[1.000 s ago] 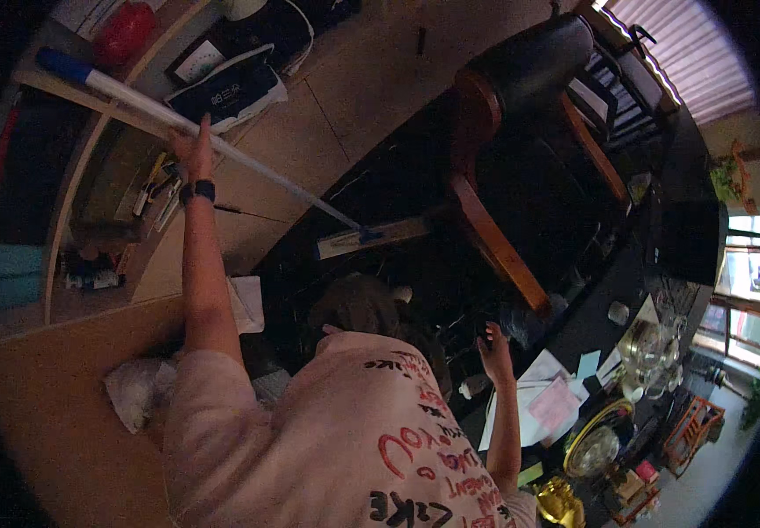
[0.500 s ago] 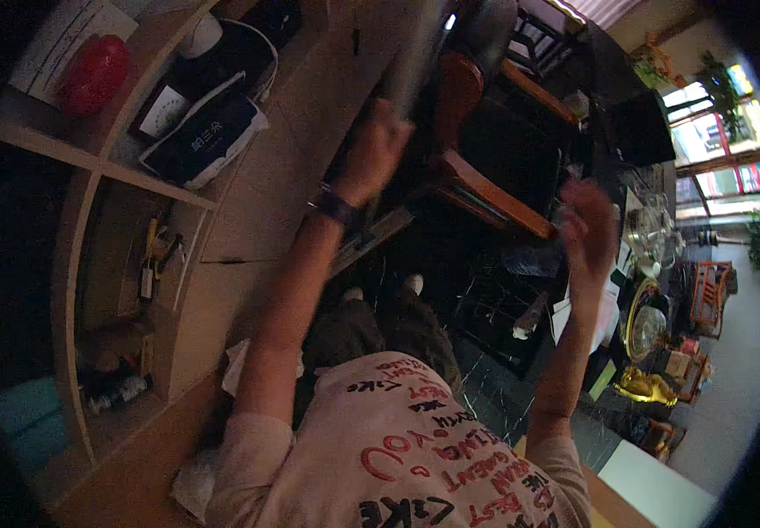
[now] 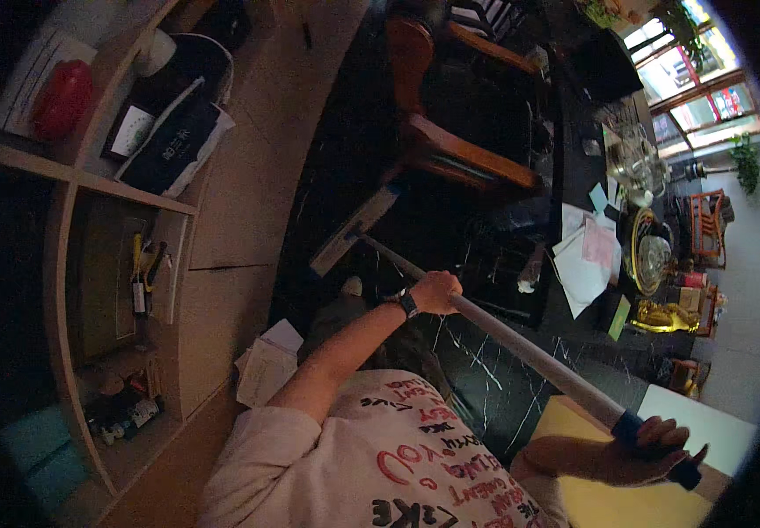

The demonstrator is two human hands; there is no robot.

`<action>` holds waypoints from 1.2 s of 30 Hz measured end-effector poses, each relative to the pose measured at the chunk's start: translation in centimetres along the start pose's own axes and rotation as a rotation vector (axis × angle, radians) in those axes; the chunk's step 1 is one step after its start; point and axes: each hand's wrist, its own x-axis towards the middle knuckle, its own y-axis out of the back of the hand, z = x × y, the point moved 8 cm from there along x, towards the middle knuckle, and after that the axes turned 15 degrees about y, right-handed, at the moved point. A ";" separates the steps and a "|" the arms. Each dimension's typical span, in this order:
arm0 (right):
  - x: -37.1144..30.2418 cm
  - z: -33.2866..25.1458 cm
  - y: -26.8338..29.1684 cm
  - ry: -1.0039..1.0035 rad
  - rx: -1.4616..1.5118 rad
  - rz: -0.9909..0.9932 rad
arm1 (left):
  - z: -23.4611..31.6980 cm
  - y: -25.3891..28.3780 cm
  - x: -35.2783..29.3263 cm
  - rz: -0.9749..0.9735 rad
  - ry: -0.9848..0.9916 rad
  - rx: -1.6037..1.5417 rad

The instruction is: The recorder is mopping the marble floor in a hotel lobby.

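Observation:
A flat mop point(image 3: 534, 352) with a pale grey pole slants across the view, its long flat head point(image 3: 354, 233) low over the dark, white-veined floor at the upper middle. My left hand point(image 3: 437, 292) is closed round the pole partway along, with a dark band on the wrist. At the lower right, my right hand point(image 3: 657, 449) wraps the blue grip at the pole's end, close to the table's edge. Just beyond the mop head stands a wooden armchair point(image 3: 477, 154). My shoe tip point(image 3: 353, 286) shows near the mop head.
On the left, wooden shelves point(image 3: 68, 172) hold a dark bag point(image 3: 173, 150), a red object point(image 3: 62, 99) and tools. Papers point(image 3: 582, 255), a glass dish and a gold ornament point(image 3: 666, 317) lie on the dark desk at right. More papers point(image 3: 266, 365) lie by my left side.
The pole has swung from pointing up and away to slanting down toward the right. My right hand, free before, now grips its end. My left hand has come nearer and rightward.

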 end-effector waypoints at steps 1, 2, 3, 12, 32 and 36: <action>-0.3 -0.2 1.4 -0.013 0.058 0.039 | 0.3 -1.0 -0.3 0.119 0.029 0.054; -0.6 -0.4 2.5 -0.026 0.116 0.080 | 0.5 -1.8 -0.7 0.239 0.058 0.110; -0.8 -0.7 4.2 -0.036 0.097 0.085 | 1.6 -2.0 -1.6 0.300 -0.005 -0.016; -0.2 -2.7 11.8 0.036 0.286 0.079 | 4.7 -6.5 -2.0 0.258 0.144 -0.018; -2.3 -4.9 18.0 0.029 -0.017 0.138 | 7.6 -8.9 -4.8 0.198 0.095 -0.135; -2.4 -7.0 18.5 0.042 -0.083 0.157 | 8.3 -8.0 -6.3 0.259 0.003 -0.105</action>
